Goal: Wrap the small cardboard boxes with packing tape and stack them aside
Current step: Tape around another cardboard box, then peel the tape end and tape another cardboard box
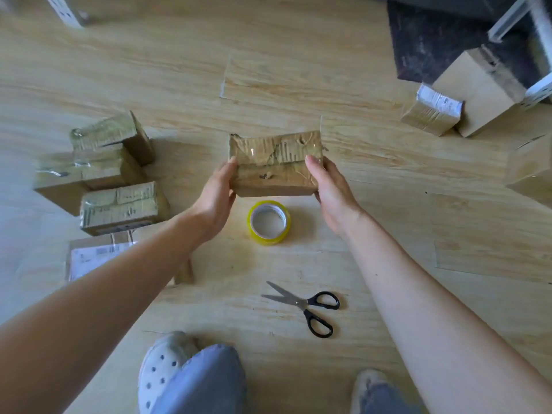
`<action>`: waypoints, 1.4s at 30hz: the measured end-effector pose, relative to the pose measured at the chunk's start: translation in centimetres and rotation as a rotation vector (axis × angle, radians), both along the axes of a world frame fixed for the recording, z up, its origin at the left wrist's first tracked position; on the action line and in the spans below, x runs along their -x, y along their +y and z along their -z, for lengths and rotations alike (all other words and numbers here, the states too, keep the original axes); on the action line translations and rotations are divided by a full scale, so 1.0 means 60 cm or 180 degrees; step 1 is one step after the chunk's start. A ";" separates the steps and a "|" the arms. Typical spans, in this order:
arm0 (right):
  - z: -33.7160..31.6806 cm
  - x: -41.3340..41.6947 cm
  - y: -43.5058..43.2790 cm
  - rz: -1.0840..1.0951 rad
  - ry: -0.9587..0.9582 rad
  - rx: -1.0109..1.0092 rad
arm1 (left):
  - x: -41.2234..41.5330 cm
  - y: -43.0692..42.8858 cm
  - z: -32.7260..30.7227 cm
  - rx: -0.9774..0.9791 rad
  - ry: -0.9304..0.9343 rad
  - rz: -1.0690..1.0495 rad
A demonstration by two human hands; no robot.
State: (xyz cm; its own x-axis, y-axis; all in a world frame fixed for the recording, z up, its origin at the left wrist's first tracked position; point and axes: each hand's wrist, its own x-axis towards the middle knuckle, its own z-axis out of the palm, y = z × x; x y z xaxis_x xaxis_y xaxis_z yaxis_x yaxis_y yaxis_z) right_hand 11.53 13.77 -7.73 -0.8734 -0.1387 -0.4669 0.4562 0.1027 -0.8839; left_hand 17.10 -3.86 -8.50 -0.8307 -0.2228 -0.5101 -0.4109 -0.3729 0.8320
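**A taped box held between both hands**

The taped box [274, 165] is held between the two hands, over the wooden floor [298, 70]. Its brown cardboard is covered with shiny, wrinkled tape. The left hand [215, 198] grips the left end and the right hand [331, 192] grips the right end. Each thumb lies on the face turned to the camera, and the other fingers are hidden behind the box. I cannot tell whether the box touches the floor.

Just below the hands, toward the person, the tape roll [268, 222] lies flat on the floor, between the two wrists. Further toward the person from the right hand lie the scissors [304, 306] with black handles, their blades slightly apart.

To the left of the left hand there is a group of wrapped boxes [119, 207], close together; the exact way they lean on each other is not clear. Under the left forearm lies a flat box [89, 258] with a white label.

Far to the right of the right hand, and beyond it, a small labelled box [430, 115] stands against a plain bigger box [475, 94], beside a dark mat [433, 40]. Another plain box [531, 171] is cut by the right edge.
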 end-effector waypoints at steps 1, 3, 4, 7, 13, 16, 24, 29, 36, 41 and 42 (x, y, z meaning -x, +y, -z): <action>0.006 0.006 -0.025 0.0017 -0.0032 -0.0009 | 0.005 -0.026 -0.002 0.0173 -0.0071 -0.0082; 0.022 0.018 -0.073 -0.0023 -0.0117 -0.0059 | 0.017 -0.083 0.005 0.0663 -0.0262 -0.0149; 0.032 0.024 -0.096 -0.0110 -0.0180 -0.0110 | 0.024 -0.111 0.010 0.0956 -0.0380 -0.0163; 0.070 0.037 -0.159 -0.0330 -0.0260 -0.0200 | 0.048 -0.185 0.025 0.1605 -0.0698 -0.0089; 0.131 0.050 -0.249 -0.0568 -0.0033 -0.0240 | 0.072 -0.257 0.074 0.2219 -0.1256 0.0084; 0.150 0.048 -0.273 -0.0677 -0.0072 -0.0268 | 0.075 -0.274 0.088 0.2401 -0.1516 0.0079; 0.127 0.052 -0.287 -0.0748 -0.0336 -0.0346 | 0.090 -0.281 0.051 0.2744 -0.1798 0.0176; 0.019 0.050 -0.242 -0.0527 -0.0585 -0.0385 | 0.090 -0.246 -0.050 0.2543 -0.1555 0.0495; -0.254 0.054 -0.114 -0.0129 -0.0697 -0.0414 | 0.109 -0.113 -0.299 0.1954 -0.1419 0.0762; -0.459 0.051 0.018 0.0200 -0.0892 -0.0381 | 0.128 0.033 -0.482 0.1889 -0.1311 0.1126; -0.494 0.051 0.048 0.0233 -0.0909 -0.0405 | 0.131 0.066 -0.516 0.1875 -0.1281 0.1174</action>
